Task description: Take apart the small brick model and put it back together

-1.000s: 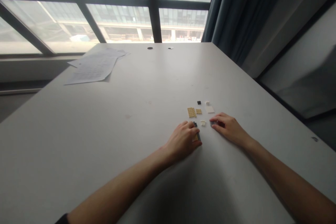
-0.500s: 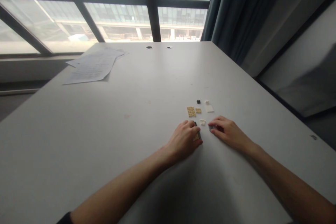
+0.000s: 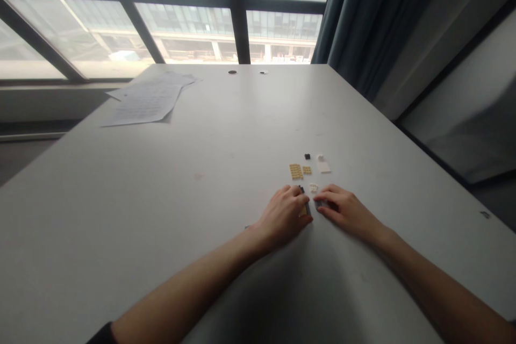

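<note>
My left hand (image 3: 284, 215) rests on the white table (image 3: 226, 134), its fingers curled over a small dark and tan brick assembly (image 3: 305, 208). Just to its right, my right hand (image 3: 342, 210) pinches a small dark grey piece (image 3: 321, 204) with thumb and fingers, almost touching the assembly. Between and just beyond both hands lies a small white piece (image 3: 313, 187). Farther back lie a tan studded plate (image 3: 295, 171), a smaller tan plate (image 3: 307, 170), a flat white tile (image 3: 323, 167), a tiny black piece (image 3: 307, 156) and a tiny white piece (image 3: 320, 157).
Printed paper sheets (image 3: 147, 100) lie at the table's far left. Two round cable holes (image 3: 233, 72) sit near the far edge by the window. A dark curtain (image 3: 363, 16) hangs at the right, and the table's right edge drops off toward the wall.
My right hand has slid left with its grey piece, closing the gap to the left hand and the assembly. The left hand has stayed put.
</note>
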The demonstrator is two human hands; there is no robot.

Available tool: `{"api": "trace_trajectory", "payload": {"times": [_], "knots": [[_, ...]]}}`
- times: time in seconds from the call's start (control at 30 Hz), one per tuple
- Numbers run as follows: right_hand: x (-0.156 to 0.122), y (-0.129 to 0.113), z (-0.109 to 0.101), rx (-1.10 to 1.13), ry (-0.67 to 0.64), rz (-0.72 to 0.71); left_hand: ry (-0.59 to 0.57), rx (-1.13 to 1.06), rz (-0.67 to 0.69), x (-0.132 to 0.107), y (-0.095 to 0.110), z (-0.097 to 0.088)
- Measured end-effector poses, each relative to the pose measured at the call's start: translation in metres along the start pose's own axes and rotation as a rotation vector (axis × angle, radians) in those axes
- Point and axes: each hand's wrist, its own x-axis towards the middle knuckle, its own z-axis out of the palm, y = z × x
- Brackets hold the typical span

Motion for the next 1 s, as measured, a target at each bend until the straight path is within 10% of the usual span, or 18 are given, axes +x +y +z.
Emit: {"api": "trace_trajectory", "payload": {"times": [0.57, 1.0], "knots": [[0.000, -0.005, -0.002, 0.008, 0.039, -0.008, 0.040, -0.075, -0.009, -0.006, -0.002, -0.004], [-0.003, -0.014, -0.008, 0.012, 0.129, -0.100, 0.372, -0.186, -0.295, -0.089, -0.065, -0.070]]}}
